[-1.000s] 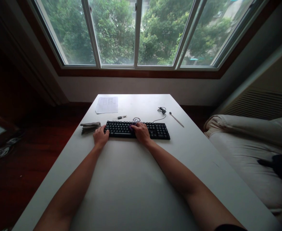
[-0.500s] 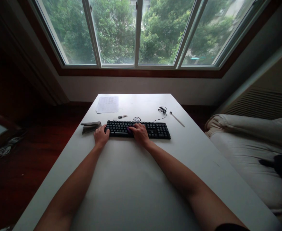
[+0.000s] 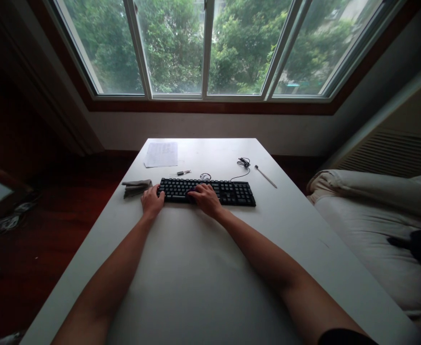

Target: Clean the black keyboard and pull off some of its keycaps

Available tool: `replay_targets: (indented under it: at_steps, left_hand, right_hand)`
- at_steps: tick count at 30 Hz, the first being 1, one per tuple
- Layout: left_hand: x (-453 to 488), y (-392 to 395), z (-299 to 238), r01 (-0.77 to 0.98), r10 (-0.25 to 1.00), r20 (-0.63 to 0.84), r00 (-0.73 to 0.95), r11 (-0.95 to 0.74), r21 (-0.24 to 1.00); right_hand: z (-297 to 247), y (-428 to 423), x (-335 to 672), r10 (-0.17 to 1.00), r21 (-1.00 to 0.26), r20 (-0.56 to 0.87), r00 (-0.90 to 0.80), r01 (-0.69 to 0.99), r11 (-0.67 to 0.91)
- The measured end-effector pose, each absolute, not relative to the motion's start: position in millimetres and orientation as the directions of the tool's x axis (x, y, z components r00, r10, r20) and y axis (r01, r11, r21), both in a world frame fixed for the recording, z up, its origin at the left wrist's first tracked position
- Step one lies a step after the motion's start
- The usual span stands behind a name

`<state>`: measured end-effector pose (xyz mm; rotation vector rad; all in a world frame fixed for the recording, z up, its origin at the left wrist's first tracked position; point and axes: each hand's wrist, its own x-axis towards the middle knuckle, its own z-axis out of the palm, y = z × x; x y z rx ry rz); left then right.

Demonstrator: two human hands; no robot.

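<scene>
A black keyboard (image 3: 232, 194) lies flat across the white table, its long side facing me. My left hand (image 3: 153, 200) is closed around the keyboard's left end, thumb at the near corner. Over the middle keys, my right hand (image 3: 206, 198) is bent with its fingers pressed together on a small dark purple lump (image 3: 191, 192). Most of that lump is hidden by the fingers, and its kind is not clear. A folded grey cloth (image 3: 136, 187) lies just left of my left hand.
Beyond the keyboard lie a small dark tool with thin metal ends (image 3: 183, 172), a small clear item (image 3: 205, 177), a coiled black cable (image 3: 244, 163) and a printed sheet (image 3: 161, 154). A thin brush-like stick (image 3: 266, 176) lies right. A sofa (image 3: 354, 225) flanks the table.
My right hand has slid slightly left over the keys with the purple lump. My left hand keeps its hold on the keyboard's end. The camera view has shifted a little.
</scene>
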<state>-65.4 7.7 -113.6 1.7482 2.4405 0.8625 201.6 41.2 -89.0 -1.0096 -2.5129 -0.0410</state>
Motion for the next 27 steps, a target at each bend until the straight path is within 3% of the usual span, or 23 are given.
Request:
replay_targets:
  at_steps: [4, 7, 17, 22, 27]
  left_hand:
    - [-65, 7, -113, 0.869, 0.882, 0.282, -0.378, 0.233, 0.438]
    - [-65, 7, -112, 0.866, 0.879, 0.279, -0.387, 0.242, 0.439]
    - [-66, 8, -113, 0.87, 0.883, 0.278, -0.378, 0.235, 0.434]
    - [-67, 8, -114, 0.865, 0.875, 0.297, -0.382, 0.225, 0.449]
    - [-69, 8, -117, 0.863, 0.877, 0.304, -0.372, 0.206, 0.461]
  right_hand:
    - [-87, 60, 220, 0.788, -0.173, 0.403, -0.466, 0.806, 0.566]
    - [-86, 68, 232, 0.821, -0.206, 0.436, -0.369, 0.847, 0.49]
    - [-86, 38, 198, 0.705, -0.207, 0.468, -0.533, 0.709, 0.674]
    - [-88, 38, 183, 0.639, -0.177, 0.386, -0.665, 0.627, 0.759]
    - [-83, 60, 178, 0.698, -0.161, 0.335, -0.633, 0.691, 0.705]
